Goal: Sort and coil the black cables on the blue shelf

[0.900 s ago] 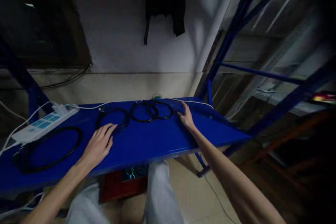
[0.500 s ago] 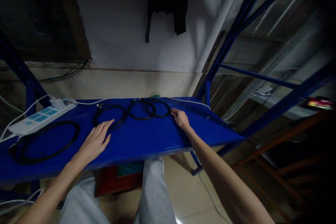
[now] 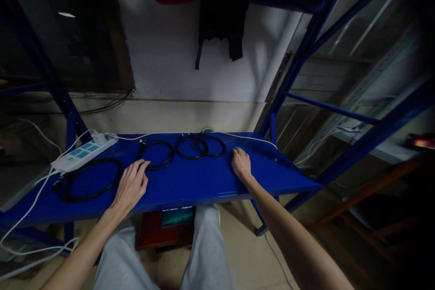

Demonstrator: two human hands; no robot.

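My left hand [image 3: 132, 185] rests at the near left side of a coiled black cable [image 3: 169, 162], fingers partly stretched out and thumb apart. Whether the fingertips touch that coil I cannot tell. My right hand [image 3: 241, 162] lies on the blue table [image 3: 200, 185] with its fingers curled in and no object showing in them. A short gap parts it from two overlapping black cable coils [image 3: 220, 154] to its left. Further left, a larger black cable coil [image 3: 108, 188] lies in front of a white power strip [image 3: 84, 153].
A white cord [image 3: 244, 137] runs along the table's back edge. Blue frame posts [image 3: 292, 77] rise at both ends. Dark cloth [image 3: 222, 22] hangs against the wall. Below the table stands a reddish-brown stool [image 3: 151, 231] with a lit screen [image 3: 176, 217] on it.
My right hand has left the edge of the rightmost coil, and its fingers have curled in. My left hand stays by its coil. The view has shifted slightly left and up.
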